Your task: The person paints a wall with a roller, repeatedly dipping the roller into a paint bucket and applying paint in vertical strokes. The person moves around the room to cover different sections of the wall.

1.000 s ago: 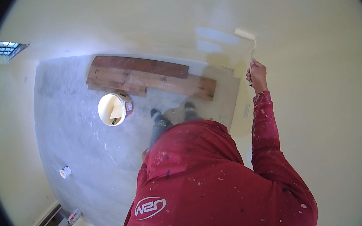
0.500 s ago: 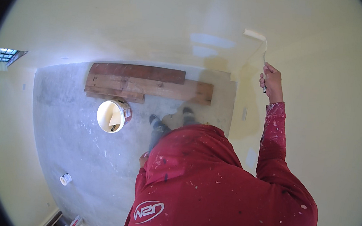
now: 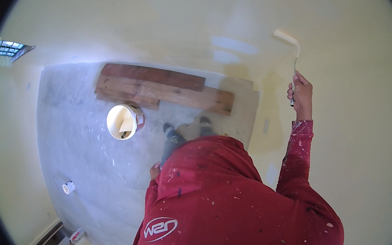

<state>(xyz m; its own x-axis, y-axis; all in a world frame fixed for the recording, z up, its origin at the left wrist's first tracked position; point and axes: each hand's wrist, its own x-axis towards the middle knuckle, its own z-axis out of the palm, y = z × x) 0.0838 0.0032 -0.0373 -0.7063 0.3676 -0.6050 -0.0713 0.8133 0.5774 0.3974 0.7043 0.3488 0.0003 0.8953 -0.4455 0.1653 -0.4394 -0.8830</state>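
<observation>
Here, the right hand (image 3: 302,96) grips the paint roller (image 3: 286,37), which extends beyond, perhaps touching the wall (image 3: 177,29).

Room (image 3: 84,144) under renovation: paint roller (image 3: 286,37), planks (image 3: 165,92)

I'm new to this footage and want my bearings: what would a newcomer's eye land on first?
First, the paint-spattered red top, filling much of the lower middle and right. Next, the small paint roller at upper right, gripped in the raised right hand. Then the bucket, left of centre on the grey floor, by the wooden boards.
</observation>
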